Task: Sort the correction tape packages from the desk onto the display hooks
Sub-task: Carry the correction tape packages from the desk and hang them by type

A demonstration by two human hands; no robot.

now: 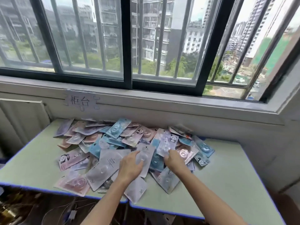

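Head view: both hands are reaching over the counter (227,176). Left hand (130,166) is lying flat, fingers extended, on a grey package (144,155) whose long axis is pointing toward 12 o'clock. Right hand (173,160) is pinching a panda package (167,143) at 11 o'clock. Hooks are not showing.

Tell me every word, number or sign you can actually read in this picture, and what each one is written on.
"柜台": handwritten on the taped paper sign below the window sill.
"36": on the grey package at the desk's front edge.
"36", likely: on the grey package near the left hand; the digits are upside down.
Small print on the grey package under that hand's fingers: too blurred to read.
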